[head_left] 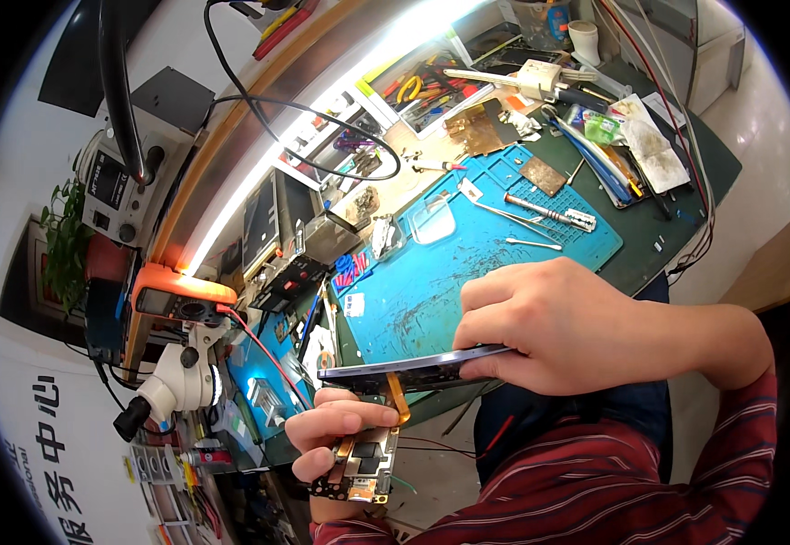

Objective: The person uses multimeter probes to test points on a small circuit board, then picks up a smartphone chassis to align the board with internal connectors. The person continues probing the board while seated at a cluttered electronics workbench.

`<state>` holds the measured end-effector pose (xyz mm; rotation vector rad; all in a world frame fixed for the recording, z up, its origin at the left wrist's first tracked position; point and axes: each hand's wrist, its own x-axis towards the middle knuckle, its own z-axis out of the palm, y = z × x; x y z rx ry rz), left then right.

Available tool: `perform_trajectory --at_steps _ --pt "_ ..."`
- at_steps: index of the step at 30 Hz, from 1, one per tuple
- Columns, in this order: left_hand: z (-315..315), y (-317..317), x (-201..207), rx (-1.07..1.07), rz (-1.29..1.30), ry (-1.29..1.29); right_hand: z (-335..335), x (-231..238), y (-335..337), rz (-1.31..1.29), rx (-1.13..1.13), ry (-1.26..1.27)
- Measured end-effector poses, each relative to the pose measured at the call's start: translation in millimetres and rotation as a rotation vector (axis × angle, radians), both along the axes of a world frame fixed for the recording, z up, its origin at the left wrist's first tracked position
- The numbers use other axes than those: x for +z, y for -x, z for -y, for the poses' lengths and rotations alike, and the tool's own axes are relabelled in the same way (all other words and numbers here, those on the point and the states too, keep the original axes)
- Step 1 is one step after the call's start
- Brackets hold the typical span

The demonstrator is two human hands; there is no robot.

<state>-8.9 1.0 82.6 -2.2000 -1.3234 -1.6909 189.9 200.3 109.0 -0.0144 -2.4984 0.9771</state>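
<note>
**Violet-grey-edged slim handheld device (pixel 413 364) held at six o'clock**

The two hands were apart, each clamped on its own piece. The right hand (pixel 563 327), at four o'clock, pinched the device nearly edge-on, thumb below and fingers above. At seven o'clock, the left hand (pixel 336 424) gripped a small circuit board with silvery metal shields (pixel 369 463). A flat orange ribbon strip (pixel 398 398) ran from the device's underside down toward the board, beside the left fingertips; whether it joined the board could not be told.

Beyond, a scuffed bright-blue work mat (pixel 404 309) lay on the dark green surface (pixel 708 168). On the mat were a clear plastic tray (pixel 433 221) at one o'clock and a silver-and-brown rod-shaped tool (pixel 540 210) at two. An orange-cased multimeter (pixel 181 295) stood at nine o'clock, a white microscope (pixel 178 386) at eight.
</note>
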Motion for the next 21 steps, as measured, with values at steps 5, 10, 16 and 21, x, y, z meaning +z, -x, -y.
perform_trajectory --at_steps 5,10,16,21 --pt "-0.2 7.5 -5.0 0.002 -0.051 -0.011 0.6 -2.4 0.0 -0.040 -0.020 -0.055" --pt "-4.7 10.9 -8.1 -0.013 -0.044 -0.046 -2.2 -6.0 0.3 -0.051 -0.046 -0.090" --pt "-13.3 19.7 -14.5 -0.061 0.056 -0.054 -14.7 -10.3 5.4 0.138 -0.032 0.117" --pt "-12.7 28.7 -5.1 -0.063 -0.059 -0.059 -15.0 -7.7 8.7 0.042 -0.114 0.037"
